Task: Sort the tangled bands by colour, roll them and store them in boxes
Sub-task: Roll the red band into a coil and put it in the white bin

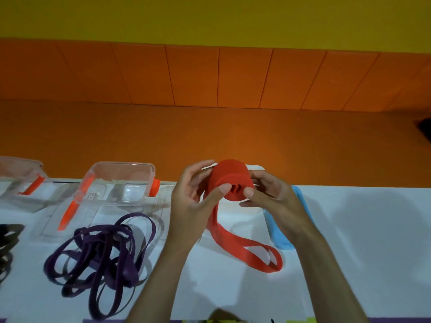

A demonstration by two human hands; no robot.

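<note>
Both hands hold a red band (229,180) above the white table (349,229), most of it wound into a thick roll. My left hand (193,197) grips the roll's left side with the thumb on its front. My right hand (270,194) pinches the right side. The loose red tail hangs down and loops on the table. A tangle of purple bands (102,255) lies at the lower left. A black band (7,243) shows at the far left edge.
A clear box with orange clips (121,183) stands at the table's far edge, its lid lying in front of it. Another clear box (21,180) is at the far left. A blue lid or box (279,231) lies behind my right forearm. Orange floor lies beyond.
</note>
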